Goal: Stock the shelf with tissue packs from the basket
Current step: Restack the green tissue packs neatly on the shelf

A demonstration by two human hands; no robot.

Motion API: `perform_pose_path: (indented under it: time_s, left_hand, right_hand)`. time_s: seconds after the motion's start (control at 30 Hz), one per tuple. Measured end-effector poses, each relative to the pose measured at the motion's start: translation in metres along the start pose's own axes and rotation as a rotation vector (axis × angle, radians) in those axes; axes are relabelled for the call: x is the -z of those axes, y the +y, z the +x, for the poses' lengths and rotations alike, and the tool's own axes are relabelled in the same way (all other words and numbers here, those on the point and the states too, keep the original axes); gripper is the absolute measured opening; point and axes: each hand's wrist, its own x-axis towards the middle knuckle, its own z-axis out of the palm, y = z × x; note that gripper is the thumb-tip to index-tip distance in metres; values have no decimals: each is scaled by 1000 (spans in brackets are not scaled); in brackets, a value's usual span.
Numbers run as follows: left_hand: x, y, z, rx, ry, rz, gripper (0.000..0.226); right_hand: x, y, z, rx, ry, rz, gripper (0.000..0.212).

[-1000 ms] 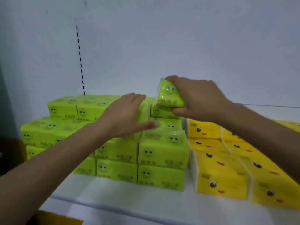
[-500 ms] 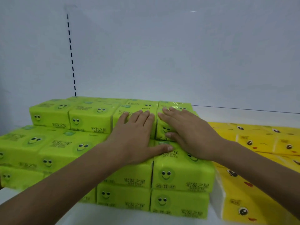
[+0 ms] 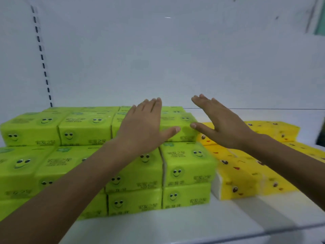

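Left hand [image 3: 140, 127] and right hand [image 3: 223, 127], fingers straight and empty, flanked the top green pack [image 3: 182, 120]; a nudge might topple it.

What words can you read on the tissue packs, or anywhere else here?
On the green tissue packs: short lines of dark characters beside the smiley faces, too blurred to read.
On the yellow tissue packs: only cartoon faces show, and no words can be read.
On the back wall: no words or numbers, only a column of dark slots.
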Motion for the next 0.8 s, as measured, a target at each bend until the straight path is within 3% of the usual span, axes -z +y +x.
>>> perform_pose_path:
  time_s: [0.1,0.23,0.4,0.57,0.67,0.8]
  left_hand:
    - [6,51,3,-134,60,-48,103]
    - [-1,150,5,-316,43,-148,90]
    - [-37,317,-15,-555,-33,-447,85]
    - [-107,501,-97,-767,-365,-767,83]
    - [-150,583,-144,-875,-579,-811,87]
    - [-196,662,-181,-992,-766,-792,87]
  right_hand:
    - [20,10,-34,-32,-6,-40,81]
    - [62,44,-105,-103,-24,-88,87]
    - [130,111,-266,-369,-14,-152,90]
    - [182,134,-473,-819,-95,-132,85]
    - [198,136,-572,-1094,-169,-105,84]
    - [202,144,-665,-1301,-232,-88,83]
